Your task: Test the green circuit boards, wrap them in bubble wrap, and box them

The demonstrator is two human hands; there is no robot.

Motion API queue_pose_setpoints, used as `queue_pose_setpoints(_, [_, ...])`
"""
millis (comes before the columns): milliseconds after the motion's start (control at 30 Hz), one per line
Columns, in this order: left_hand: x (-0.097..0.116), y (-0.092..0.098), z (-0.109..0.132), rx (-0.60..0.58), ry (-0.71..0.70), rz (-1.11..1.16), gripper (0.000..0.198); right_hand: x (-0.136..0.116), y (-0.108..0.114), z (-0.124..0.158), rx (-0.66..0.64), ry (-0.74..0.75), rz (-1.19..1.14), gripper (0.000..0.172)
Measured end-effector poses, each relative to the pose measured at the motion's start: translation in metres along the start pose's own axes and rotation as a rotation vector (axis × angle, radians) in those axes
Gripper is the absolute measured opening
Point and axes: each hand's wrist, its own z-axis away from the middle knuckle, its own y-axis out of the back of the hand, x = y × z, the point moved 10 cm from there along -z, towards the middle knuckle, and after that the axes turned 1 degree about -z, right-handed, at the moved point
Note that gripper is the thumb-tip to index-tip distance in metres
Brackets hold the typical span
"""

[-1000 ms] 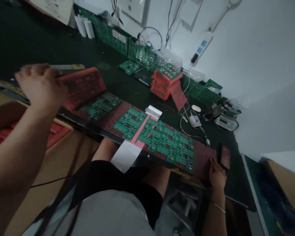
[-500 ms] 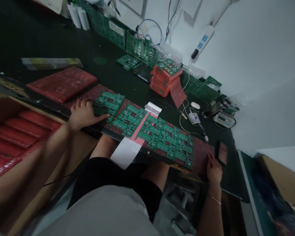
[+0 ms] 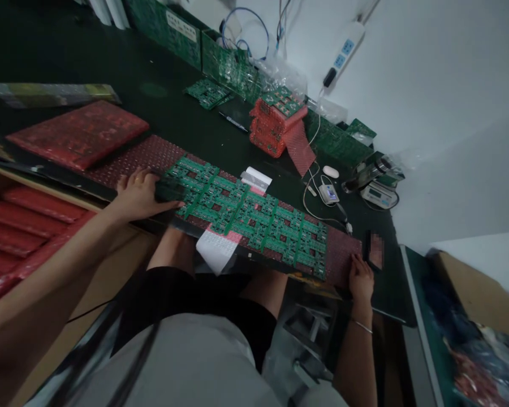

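Observation:
A row of several green circuit boards [image 3: 250, 217] lies edge to edge on a long strip of red bubble wrap [image 3: 341, 254] along the table's front edge. My left hand [image 3: 138, 195] is at the row's left end, thumb stretched along the end board and fingers spread against its side. At the strip's right end, my right hand [image 3: 360, 277] has its fingers closed on the bubble wrap's edge. A white sheet [image 3: 217, 251] hangs over the front edge, partly under the boards; a white roll [image 3: 258, 178] lies behind them.
On the left lies a flat red-wrapped pack [image 3: 82, 134]. Behind the row stand a red-wrapped board stack [image 3: 269, 133], a marker [image 3: 233, 121] and loose boards [image 3: 207, 92]. A phone-like object [image 3: 375, 250] is near my right hand. Below left, a carton holds red packs [image 3: 38, 226].
The left boards have slid right against the others, closing the gaps and covering the pink strip between them. My left hand moved along with them; my right stays at the wrap's end.

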Motion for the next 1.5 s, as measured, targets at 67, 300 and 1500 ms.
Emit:
queue_pose_setpoints(67, [0.002, -0.001, -0.001, 0.009, -0.024, -0.006, 0.095, 0.001, 0.0, 0.001, 0.006, -0.018, 0.0, 0.055])
queue_pose_setpoints(300, [0.006, 0.003, -0.002, 0.052, -0.05, -0.007, 0.096, -0.003, 0.004, -0.003, -0.023, -0.058, -0.002, 0.052])
queue_pose_setpoints(1500, [0.474, -0.012, -0.01, -0.176, -0.933, 0.473, 0.083, -0.069, 0.035, -0.177, 0.055, -0.287, -0.681, 0.061])
